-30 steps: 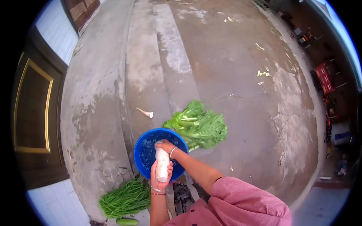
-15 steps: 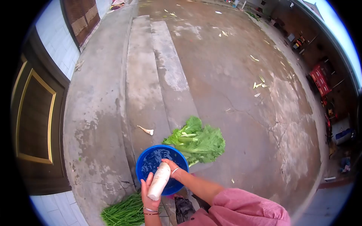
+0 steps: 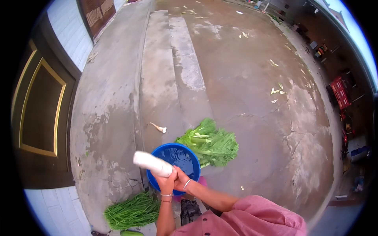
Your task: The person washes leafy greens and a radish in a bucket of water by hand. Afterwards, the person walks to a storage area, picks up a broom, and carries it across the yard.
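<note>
A large white radish (image 3: 151, 163) is tilted over the left rim of a blue basin (image 3: 199, 161) that has water in it. My left hand (image 3: 166, 182) is closed around the radish's lower right end. Pressed close beside it, my right hand (image 3: 180, 179) is curled at that same end, its fingertips partly hidden. Leafy greens (image 3: 214, 146) lie on the ground against the basin's right side. Beyond the basin lies a cut root tip (image 3: 158, 127).
A heap of thin green stalks (image 3: 132, 211) lies at lower left, with a green vegetable (image 3: 131, 233) below it. A black plastic bag (image 3: 190, 211) is near my body. Concrete steps (image 3: 157, 74) run along the left, by a dark door (image 3: 43, 106). Leaf scraps (image 3: 278, 91) dot the yard.
The radish has swung from over the basin to its left rim, its free end now pointing up and left. Both hands have come together at its other end.
</note>
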`<state>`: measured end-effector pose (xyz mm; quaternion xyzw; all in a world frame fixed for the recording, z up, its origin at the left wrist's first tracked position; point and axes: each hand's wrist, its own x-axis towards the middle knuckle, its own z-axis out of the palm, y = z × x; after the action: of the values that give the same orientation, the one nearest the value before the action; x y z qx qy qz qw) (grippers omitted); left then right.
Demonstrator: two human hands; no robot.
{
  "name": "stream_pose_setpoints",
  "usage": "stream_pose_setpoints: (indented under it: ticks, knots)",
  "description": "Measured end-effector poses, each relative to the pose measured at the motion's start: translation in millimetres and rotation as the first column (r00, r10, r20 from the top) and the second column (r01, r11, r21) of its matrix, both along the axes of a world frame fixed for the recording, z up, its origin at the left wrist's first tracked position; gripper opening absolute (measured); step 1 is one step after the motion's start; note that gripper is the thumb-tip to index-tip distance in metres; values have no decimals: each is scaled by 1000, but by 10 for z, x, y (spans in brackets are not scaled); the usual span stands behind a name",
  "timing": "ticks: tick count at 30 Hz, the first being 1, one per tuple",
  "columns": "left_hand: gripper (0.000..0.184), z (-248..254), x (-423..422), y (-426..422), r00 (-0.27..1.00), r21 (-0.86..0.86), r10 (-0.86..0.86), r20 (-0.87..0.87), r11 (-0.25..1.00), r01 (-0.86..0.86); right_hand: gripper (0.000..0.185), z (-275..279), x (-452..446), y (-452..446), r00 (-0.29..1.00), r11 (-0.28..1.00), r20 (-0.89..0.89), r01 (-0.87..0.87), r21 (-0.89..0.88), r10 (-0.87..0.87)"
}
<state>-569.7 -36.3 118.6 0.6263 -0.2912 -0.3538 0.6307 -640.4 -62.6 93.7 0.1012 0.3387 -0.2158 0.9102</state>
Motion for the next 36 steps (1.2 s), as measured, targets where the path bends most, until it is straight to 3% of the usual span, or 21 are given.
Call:
stream_pose_setpoints:
  ticks: [2,4,6,8,10,13,17,20,22,24,26,27,28,30,31,33,34,35,36]
  knots:
    - [79,33,89,-36,995,-1,9,-103,1000,-9,70,-88,-90,14,962,961,16,-273,36,273]
    - [80,263,150,-36,998,49,-26,-54,998,29,82,-36,-193,-58,847,838,-109,-530,-129,520]
    - [82,369,187,11,991,22,-58,-120,998,61,86,-108,-280,-137,700,687,-279,-709,-160,657]
    - [74,415,193,104,983,1,-50,-176,999,51,71,91,-299,-256,558,535,-551,-815,-223,620]
    - [78,370,200,194,971,50,-22,-239,998,35,52,-178,-360,-286,635,615,-577,-742,-269,514]
    - [61,376,191,306,840,101,-20,-543,991,89,33,-231,-418,-400,715,707,-629,-612,-353,305]
    - [52,327,155,485,713,180,-33,-701,958,222,28,-612,-461,-487,747,764,-647,-506,-400,156]
    - [50,323,108,603,601,190,-52,-797,924,331,30,-890,-462,-528,670,778,-742,-478,-408,23]
    - [48,269,52,658,587,211,-28,-809,919,334,34,-1154,-491,-560,486,687,-869,-603,-405,-86]
    - [44,174,18,685,517,241,31,-855,907,345,38,-1354,-443,-533,447,637,-876,-626,-450,-179]
    - [44,-24,15,679,447,271,76,-892,880,391,30,-1647,-357,-510,372,878,-911,-358,-319,-179]
    - [46,-120,24,664,377,290,119,-919,850,439,26,-1480,-292,-540,697,990,-712,-27,-139,-81]
    - [46,-208,24,642,377,291,119,-918,850,439,26,-1286,-277,-554,698,990,-712,-27,-139,-81]
    - [50,-380,44,594,266,185,97,-959,924,334,24,-909,-276,-484,937,978,-349,-53,-200,-21]
    - [48,-455,65,589,262,153,70,-962,938,311,24,-642,-270,-404,936,979,-352,-63,-195,-10]
    - [45,-433,85,548,260,180,108,-960,945,272,26,-164,-183,-168,785,768,-598,-482,-423,163]
    - [42,-426,88,515,259,204,140,-956,950,238,31,-94,-144,0,754,577,-647,-582,-573,117]
    - [39,-447,35,460,244,335,296,-923,933,135,33,-75,-125,96,727,321,-686,-657,-683,29]
    - [39,-508,42,455,242,329,290,-926,934,141,36,-68,-110,128,711,38,-699,-699,-714,-71]
